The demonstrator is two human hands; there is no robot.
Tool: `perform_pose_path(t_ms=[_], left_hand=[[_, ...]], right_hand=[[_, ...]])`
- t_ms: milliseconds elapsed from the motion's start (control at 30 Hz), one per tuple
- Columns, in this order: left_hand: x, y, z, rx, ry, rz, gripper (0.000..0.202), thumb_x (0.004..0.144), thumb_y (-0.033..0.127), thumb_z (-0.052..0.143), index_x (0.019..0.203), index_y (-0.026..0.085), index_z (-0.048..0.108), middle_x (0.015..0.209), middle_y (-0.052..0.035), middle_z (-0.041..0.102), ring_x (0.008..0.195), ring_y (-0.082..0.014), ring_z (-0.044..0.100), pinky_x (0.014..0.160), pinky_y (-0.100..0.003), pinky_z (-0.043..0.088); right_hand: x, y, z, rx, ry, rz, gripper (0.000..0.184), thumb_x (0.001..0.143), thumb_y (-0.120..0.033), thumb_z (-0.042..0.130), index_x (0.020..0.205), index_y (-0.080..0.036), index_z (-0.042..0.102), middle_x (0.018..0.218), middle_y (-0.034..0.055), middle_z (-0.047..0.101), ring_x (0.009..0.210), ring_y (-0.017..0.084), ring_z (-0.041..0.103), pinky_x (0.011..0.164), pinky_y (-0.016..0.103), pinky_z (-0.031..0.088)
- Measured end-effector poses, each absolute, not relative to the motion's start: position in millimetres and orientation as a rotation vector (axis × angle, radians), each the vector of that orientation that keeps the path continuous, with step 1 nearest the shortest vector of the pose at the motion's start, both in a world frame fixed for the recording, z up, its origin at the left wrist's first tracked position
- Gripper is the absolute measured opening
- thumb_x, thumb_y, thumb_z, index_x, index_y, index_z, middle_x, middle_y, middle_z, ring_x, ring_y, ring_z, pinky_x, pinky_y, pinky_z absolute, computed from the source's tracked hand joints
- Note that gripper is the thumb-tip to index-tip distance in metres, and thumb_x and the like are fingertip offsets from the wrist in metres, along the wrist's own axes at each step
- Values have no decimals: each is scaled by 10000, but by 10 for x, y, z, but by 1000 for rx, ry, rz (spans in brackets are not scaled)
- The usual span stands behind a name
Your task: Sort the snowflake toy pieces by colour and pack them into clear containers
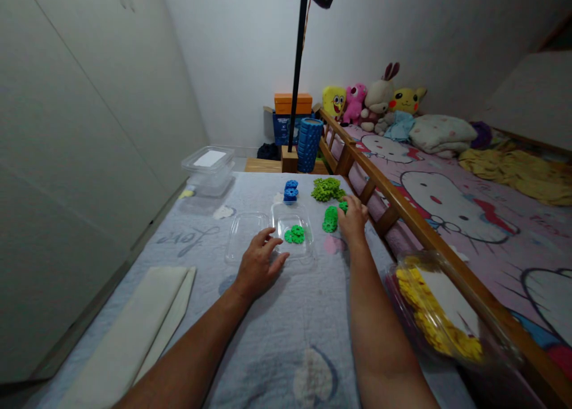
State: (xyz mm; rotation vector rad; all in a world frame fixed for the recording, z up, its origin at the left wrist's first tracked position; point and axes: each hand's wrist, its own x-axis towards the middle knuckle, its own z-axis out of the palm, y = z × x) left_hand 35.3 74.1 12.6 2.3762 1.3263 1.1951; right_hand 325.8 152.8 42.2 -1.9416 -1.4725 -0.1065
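Observation:
Several bright green notched plastic discs [295, 234] lie in the clear plastic container [308, 251], whose clear lid [236, 242] rests flat at its left. My left hand [260, 261] is by the container's near left corner, fingers apart, holding nothing. Over to the right, my right hand [354, 218] closes its thumb and forefinger on a green disc [343, 206]; the palm hides part of the grip. Just left of that hand is a stacked row of the same green discs [330, 219]. Beyond lie a yellow-green disc pile [327, 189] and blue discs [291, 191].
Stacked clear boxes [208, 168] stand at the table's far left corner. A box of yellow pieces [440, 314] sits at the right, against the wooden bed rail [379, 189]. Folded white material [147, 319] lies at left. A black pole [297, 69] rises behind the table.

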Motion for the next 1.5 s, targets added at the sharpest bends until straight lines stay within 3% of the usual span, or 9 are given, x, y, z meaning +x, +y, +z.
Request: perform_pose_path(t_ms=[133, 367, 567, 767, 967, 1167, 1500], left_hand=[[349, 746, 104, 2387, 1327, 1201, 207, 920, 343, 646, 1080, 213, 671, 1349, -127, 572, 1082, -247, 653, 995, -450, 565], [349, 747, 103, 2376, 1330, 1197, 211, 915, 341, 652, 1079, 209, 676, 1346, -129, 573, 1068, -245, 655, 984, -446, 569], [351, 746, 114, 2375, 1328, 1191, 207, 913, 332, 656, 1080, 211, 673, 1347, -127, 573, 1064, -241, 655, 987, -444, 568], [353, 745, 103, 2392, 1330, 1189, 214, 919, 332, 653, 1081, 195, 675, 1351, -137, 573, 1059, -241, 653, 980, -444, 569], [358, 739, 119, 2388, 1334, 1203, 211, 913, 333, 657, 1071, 196, 681, 1343, -136, 580, 1055, -246, 658, 969, -444, 576], [362, 738, 130, 2388, 1322, 1210, 213, 915, 331, 651, 1072, 191, 685, 1343, -142, 581, 1069, -250, 658, 988, -440, 566], [366, 746, 114, 2397, 1308, 1178, 257, 918, 355, 641, 1113, 193, 679, 1366, -143, 571, 1111, -264, 638, 1011, -449, 537]], right_hand=[[3357, 1535, 292, -1999, -1398, -113, 419, 901, -240, 495, 1294, -222, 640, 1402, 117, 590, 1249, 296, 456, 1042, 431, 342], [3380, 1544, 274, -2049, -1331, -34, 329, 891, -246, 528, 1163, -226, 713, 1294, 123, 625, 1190, 312, 455, 1002, 446, 348], [3367, 1526, 307, -2043, -1311, -25, 339, 870, -210, 529, 1164, -209, 700, 1328, 119, 615, 1239, 313, 455, 1056, 446, 320], [3290, 1556, 472, -1774, -1370, -16, 297, 828, -229, 554, 1090, -197, 689, 1202, 113, 686, 1189, 279, 540, 1090, 431, 333], [2881, 1508, 698, -1389, -1849, 357, 206, 788, -234, 636, 981, -212, 706, 1117, 69, 713, 1118, 247, 609, 1064, 416, 378], [2579, 1394, 712, -1497, -2100, 473, 268, 776, -168, 676, 1034, -226, 720, 1148, 58, 722, 1158, 275, 570, 1053, 446, 377], [2531, 1153, 951, -1464, -2019, 384, 237, 827, -192, 700, 1063, -180, 691, 1184, 96, 713, 1157, 248, 613, 1074, 420, 383]])
